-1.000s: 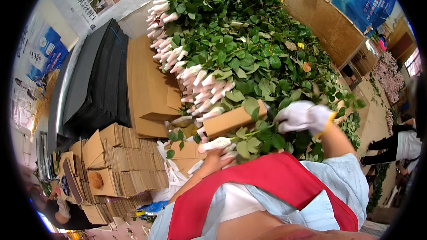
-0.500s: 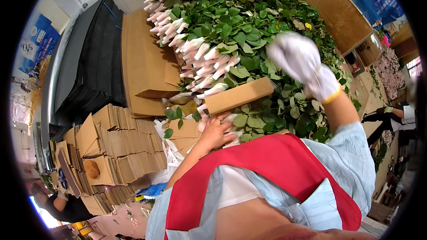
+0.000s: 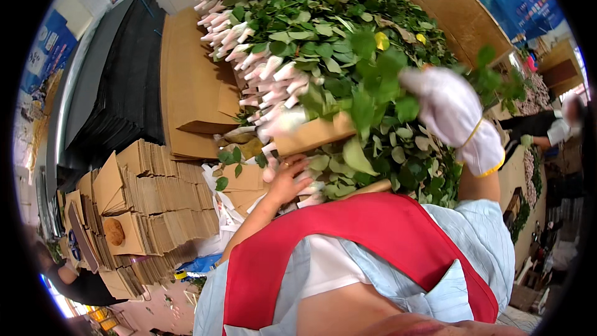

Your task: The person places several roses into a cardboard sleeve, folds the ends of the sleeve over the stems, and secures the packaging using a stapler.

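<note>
My right hand, in a white glove with a yellow cuff, is closed on a leafy flower stem. The stem is blurred by motion above the green pile, its leaves showing on both sides of the glove. A blurred pale sleeved bud lies toward the left, over a piece of corrugated cardboard. Bare, with a ring on one finger, my left hand lies with stretched fingers against several sleeved buds just below that cardboard. Its fingertips are partly hard to make out.
A large heap of leafy stems with white-netted buds fills the bench. Left of it stand a cardboard sheet, black sheets and stacked cardboard pieces. Another person is at the far right, one more at lower left.
My right hand has moved right and now has a leafy stem in it. My left hand stays beside the cardboard. The whole view has shifted slightly.
</note>
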`<state>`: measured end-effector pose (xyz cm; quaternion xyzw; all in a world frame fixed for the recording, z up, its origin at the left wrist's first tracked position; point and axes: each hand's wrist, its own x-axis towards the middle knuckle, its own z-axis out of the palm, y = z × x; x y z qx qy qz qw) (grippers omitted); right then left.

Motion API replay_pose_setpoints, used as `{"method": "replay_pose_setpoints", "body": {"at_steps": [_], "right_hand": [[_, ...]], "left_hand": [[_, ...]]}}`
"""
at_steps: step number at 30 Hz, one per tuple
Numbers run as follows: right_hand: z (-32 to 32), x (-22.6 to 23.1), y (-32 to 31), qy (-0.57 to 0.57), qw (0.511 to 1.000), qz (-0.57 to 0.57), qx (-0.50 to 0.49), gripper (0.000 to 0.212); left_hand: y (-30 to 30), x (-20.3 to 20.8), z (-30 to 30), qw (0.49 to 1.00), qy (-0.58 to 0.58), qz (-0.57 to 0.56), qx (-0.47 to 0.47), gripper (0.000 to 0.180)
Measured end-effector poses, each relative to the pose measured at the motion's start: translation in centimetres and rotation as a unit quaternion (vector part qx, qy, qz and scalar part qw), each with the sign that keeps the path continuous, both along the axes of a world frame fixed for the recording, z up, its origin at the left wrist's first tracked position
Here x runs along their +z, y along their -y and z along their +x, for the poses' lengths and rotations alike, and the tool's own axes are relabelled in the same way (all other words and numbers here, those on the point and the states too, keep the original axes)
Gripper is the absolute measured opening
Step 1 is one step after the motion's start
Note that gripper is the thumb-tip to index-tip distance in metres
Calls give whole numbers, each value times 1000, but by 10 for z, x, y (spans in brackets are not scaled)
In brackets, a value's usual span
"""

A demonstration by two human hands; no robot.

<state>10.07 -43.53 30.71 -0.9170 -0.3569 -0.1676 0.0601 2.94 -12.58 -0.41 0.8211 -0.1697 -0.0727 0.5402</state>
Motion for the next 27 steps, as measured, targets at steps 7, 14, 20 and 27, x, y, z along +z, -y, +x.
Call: {"method": "replay_pose_setpoints", "body": {"at_steps": [7,14,20,27], "right_hand": [[-37,-55,-29,-118,988,88,40,34],[-5,-164,-79,-284,927,-172,176,31],[0,-163,-64,-357,875,-79,318,53],[-6,-251,-55,-272,911,-104,292,54]], "left_hand": [[-1,9,8,998,9,63,2,54],[5,-10,10,999,-9,-24,21,54],[4,10,3,998,26,45,31,58],[5,24,-29,925,-248,-78,276,49]]}}
